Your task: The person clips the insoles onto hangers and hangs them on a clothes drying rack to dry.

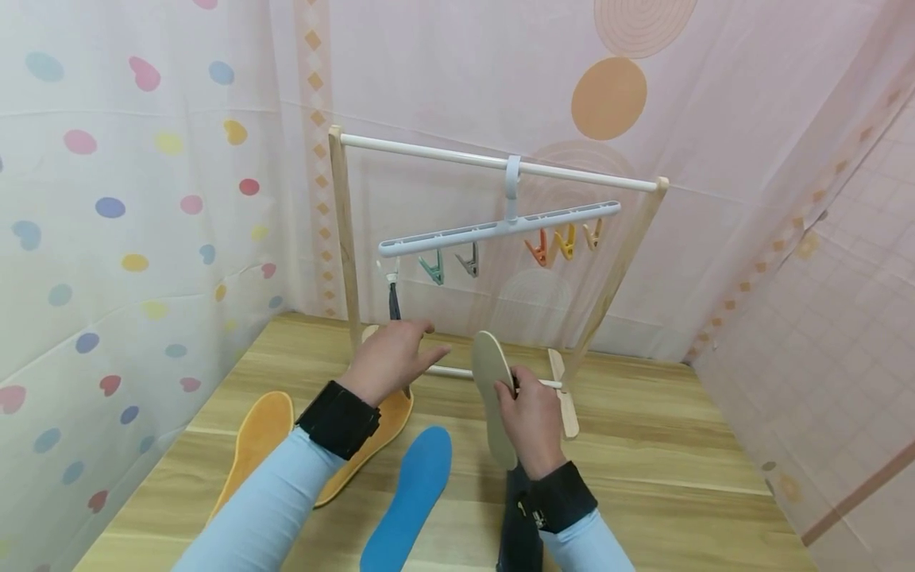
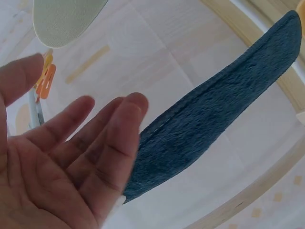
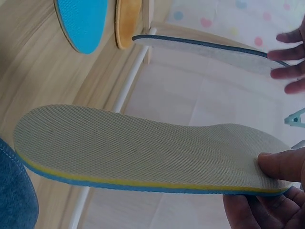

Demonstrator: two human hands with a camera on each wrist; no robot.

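My right hand (image 1: 532,417) pinches a beige mesh insole (image 1: 493,389) near one end, thumb on the mesh face and fingers behind; its edge shows yellow and blue layers in the right wrist view. My left hand (image 1: 391,357) holds nothing, its fingers spread and slightly bent. Beside it hangs a dark blue fuzzy insole (image 2: 214,109), held at the top by a white clip (image 1: 391,274) on the left end of the pale blue clip hanger (image 1: 457,237). In the head view my left hand covers much of this insole.
The hanger hooks over the white rail of a wooden stand (image 1: 345,238). Green (image 1: 434,268), grey (image 1: 469,260), orange (image 1: 538,249) and yellow clips (image 1: 566,242) hang from it. Orange insoles (image 1: 260,429), a bright blue insole (image 1: 415,496) and a dark insole (image 1: 520,528) lie on the table.
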